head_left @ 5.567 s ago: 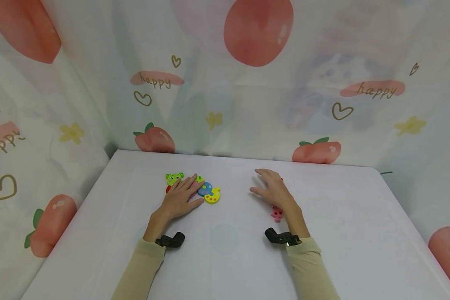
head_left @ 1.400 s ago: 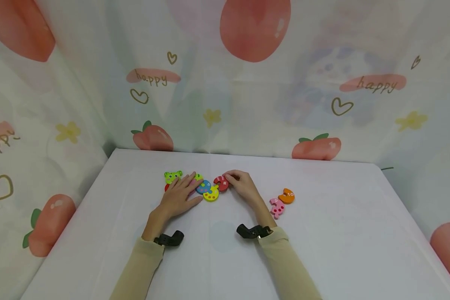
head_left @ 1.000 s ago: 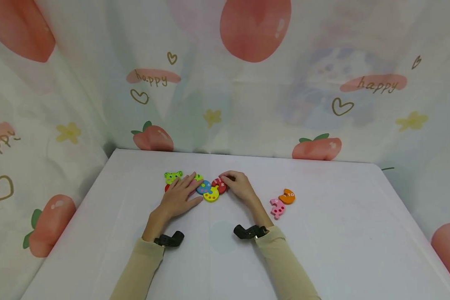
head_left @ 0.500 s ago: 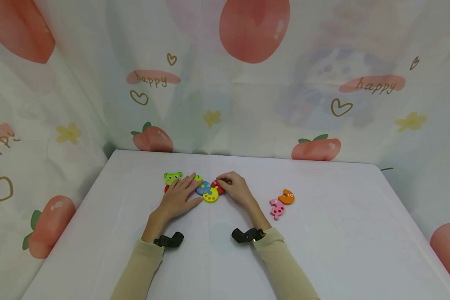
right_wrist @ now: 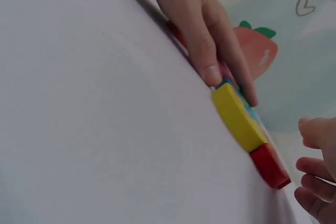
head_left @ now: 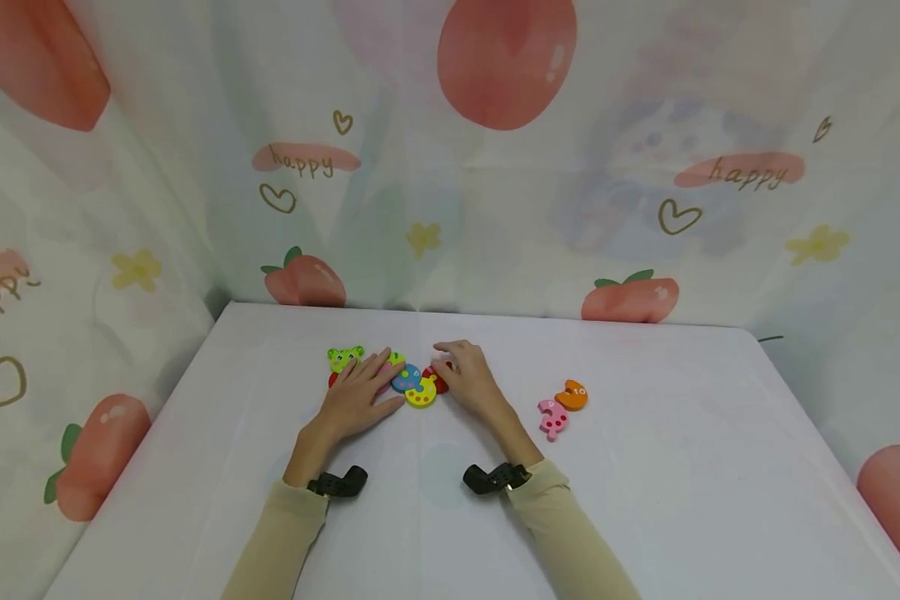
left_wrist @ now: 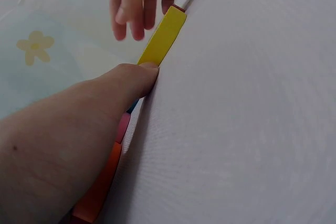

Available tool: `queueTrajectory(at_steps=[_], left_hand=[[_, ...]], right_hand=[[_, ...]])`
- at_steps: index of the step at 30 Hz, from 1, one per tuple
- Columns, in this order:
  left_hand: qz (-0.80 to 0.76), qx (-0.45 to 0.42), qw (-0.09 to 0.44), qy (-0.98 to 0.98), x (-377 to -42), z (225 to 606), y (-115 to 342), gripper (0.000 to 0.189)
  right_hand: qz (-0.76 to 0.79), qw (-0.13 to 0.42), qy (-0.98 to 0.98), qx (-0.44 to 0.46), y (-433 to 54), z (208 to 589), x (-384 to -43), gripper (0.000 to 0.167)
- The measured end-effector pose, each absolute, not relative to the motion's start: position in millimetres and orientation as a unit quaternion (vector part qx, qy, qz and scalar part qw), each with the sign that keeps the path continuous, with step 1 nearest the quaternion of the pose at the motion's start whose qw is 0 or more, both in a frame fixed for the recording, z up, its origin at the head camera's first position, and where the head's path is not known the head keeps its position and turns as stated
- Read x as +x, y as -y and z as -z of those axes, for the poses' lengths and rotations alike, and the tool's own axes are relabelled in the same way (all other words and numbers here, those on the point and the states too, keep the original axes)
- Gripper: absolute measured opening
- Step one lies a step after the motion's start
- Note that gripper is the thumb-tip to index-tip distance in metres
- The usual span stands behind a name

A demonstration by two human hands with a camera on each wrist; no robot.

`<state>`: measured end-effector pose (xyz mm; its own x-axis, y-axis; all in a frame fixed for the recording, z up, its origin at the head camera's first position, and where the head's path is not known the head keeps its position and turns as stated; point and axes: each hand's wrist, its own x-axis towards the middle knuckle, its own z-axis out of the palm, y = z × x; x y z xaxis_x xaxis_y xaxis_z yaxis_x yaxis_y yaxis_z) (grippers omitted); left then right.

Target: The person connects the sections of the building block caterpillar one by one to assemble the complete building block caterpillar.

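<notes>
My left hand lies with straight fingers across a row of flat, numbered caterpillar puzzle pieces. Past its fingers show a green animal-head piece, a blue piece and a yellow piece. In the left wrist view, the thumb touches the edge of the yellow piece. A red piece joins the row's right end, against the yellow one. My right hand hovers beside it, fingers parted and holding nothing; the right wrist view shows a gap between them. My left hand hides the row's middle pieces.
An orange piece marked 10 and a pink piece lie touching on the right of the white table. Printed cloth hangs behind the table and along its sides.
My right hand has brought the red piece left from the loose pieces and pushed it against the yellow one. Its fingers have now spread and let go. My left hand has stayed put.
</notes>
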<state>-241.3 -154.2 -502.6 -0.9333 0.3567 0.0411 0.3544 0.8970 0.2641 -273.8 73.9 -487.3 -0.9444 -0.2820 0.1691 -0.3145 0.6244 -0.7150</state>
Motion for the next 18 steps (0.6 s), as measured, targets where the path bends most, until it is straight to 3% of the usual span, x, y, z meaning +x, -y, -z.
queueTrajectory(at_steps=[7,15,18], left_hand=[[-0.142,0.186,-0.009,-0.972,-243,502,154,0.063],[-0.151,0.187,-0.005,-0.971,-243,504,156,0.063],[-0.156,0.188,-0.003,-0.97,-243,505,156,0.063]], right_hand=[[-0.392,0.048,0.894,0.21,-123,461,-256,0.038],[-0.329,0.125,0.898,0.263,-204,480,-219,0.042],[-0.313,0.122,0.907,0.253,-228,487,-208,0.05]])
